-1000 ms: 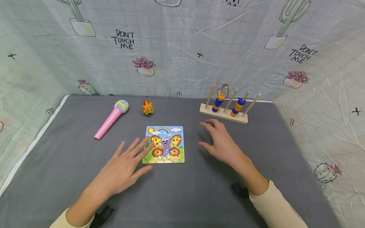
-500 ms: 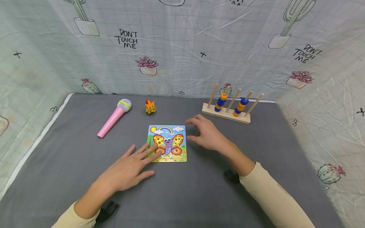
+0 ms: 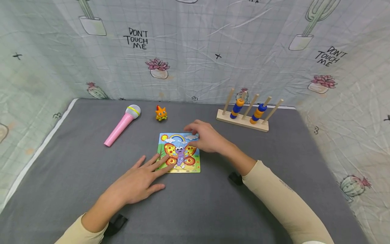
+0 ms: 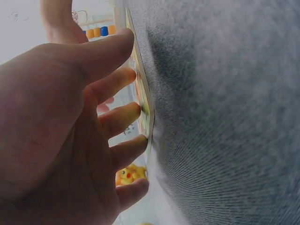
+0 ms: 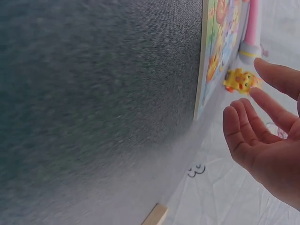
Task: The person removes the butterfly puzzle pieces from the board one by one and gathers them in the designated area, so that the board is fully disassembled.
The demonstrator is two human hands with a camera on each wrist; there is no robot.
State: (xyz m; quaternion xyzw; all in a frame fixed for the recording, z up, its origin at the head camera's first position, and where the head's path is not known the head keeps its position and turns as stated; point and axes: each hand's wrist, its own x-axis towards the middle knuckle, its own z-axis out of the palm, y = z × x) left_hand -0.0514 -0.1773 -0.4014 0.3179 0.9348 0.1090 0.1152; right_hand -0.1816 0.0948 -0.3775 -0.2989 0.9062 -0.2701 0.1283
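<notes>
A square butterfly jigsaw puzzle (image 3: 179,169) lies flat on the grey table, its picture facing up. My left hand (image 3: 138,181) has its fingers spread, the fingertips resting on the puzzle's lower left part; the left wrist view shows these fingertips right at the board (image 4: 149,110). Over the puzzle's upper right corner hovers my right hand (image 3: 207,137), thumb and fingers apart and slightly bent. In the right wrist view nothing sits between the fingers of that hand (image 5: 267,122), and the puzzle's edge (image 5: 201,79) shows beyond them.
Behind the puzzle stands a small orange toy figure (image 3: 161,113). A pink toy microphone (image 3: 118,129) lies to the left. At the back right is a wooden peg stand (image 3: 240,121) with blue and orange beads on two pegs. A printed cloth (image 3: 189,44) hangs behind the table.
My right hand has moved left from beside the peg stand to over the puzzle's upper right corner. My left hand has come to rest slightly further down and across the puzzle.
</notes>
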